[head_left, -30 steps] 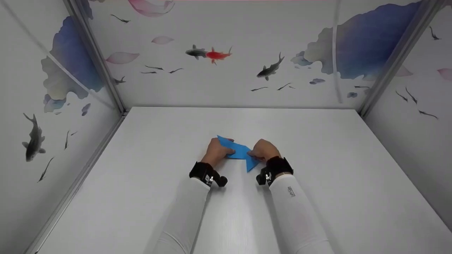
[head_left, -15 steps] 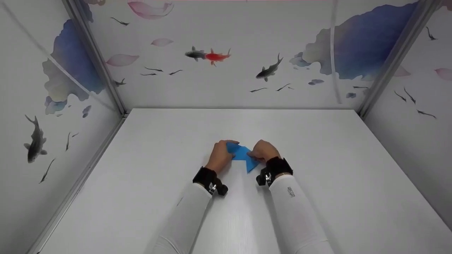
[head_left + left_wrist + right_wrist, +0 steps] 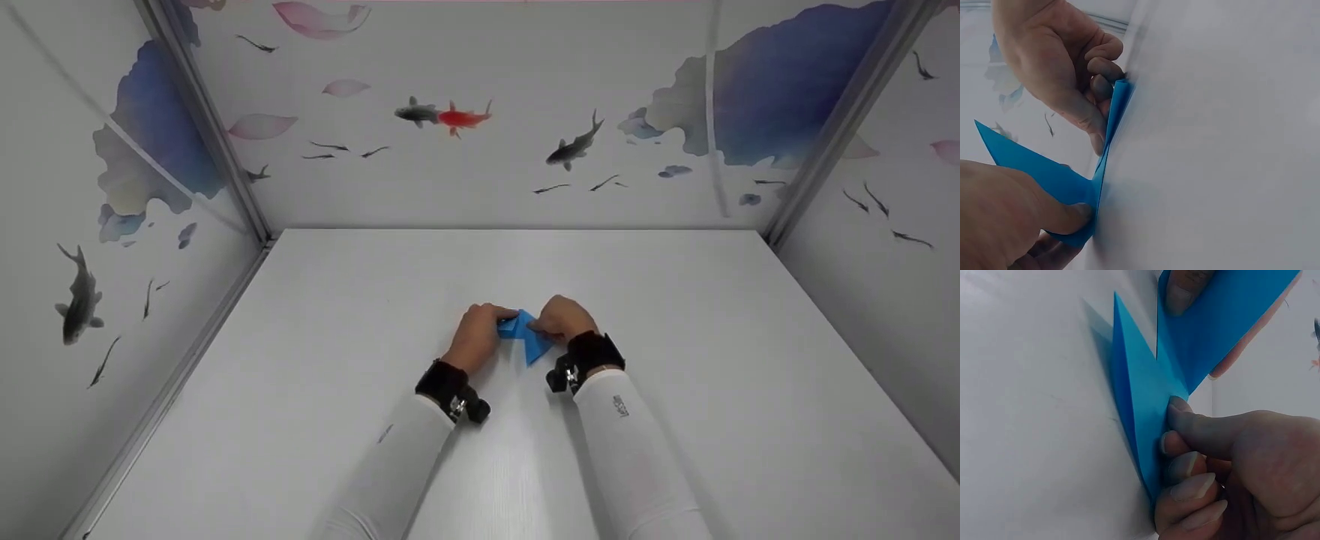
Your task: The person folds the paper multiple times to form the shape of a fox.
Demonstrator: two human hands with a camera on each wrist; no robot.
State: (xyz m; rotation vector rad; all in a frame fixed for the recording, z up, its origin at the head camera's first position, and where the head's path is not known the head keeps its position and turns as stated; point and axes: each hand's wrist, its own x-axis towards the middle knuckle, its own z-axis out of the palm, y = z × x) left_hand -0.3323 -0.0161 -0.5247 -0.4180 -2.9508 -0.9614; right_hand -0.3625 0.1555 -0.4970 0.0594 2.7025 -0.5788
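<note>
A blue sheet of folded paper (image 3: 534,348) is between my hands near the middle of the table. My left hand (image 3: 475,337) pinches its left part, the thumb pressing on the face in the left wrist view, where a pointed end (image 3: 1027,160) sticks up past the hand. On the other side, my right hand (image 3: 566,319) grips the right part between thumb and curled fingers (image 3: 1190,486). In the right wrist view a pointed flap (image 3: 1137,377) stands slightly apart from its lower layer, near the tabletop. The paper under the fingers is hidden.
The white tabletop (image 3: 300,360) runs out on all sides of the hands. Walls printed with fish and petals (image 3: 480,180) enclose its back, left and right. A black wrist camera (image 3: 472,405) hangs under each wrist.
My left hand has moved right and slightly nearer, toward the right hand. The paper's left part, earlier stretched out flat, now shows much shorter and folded over. The right hand has hardly moved.
</note>
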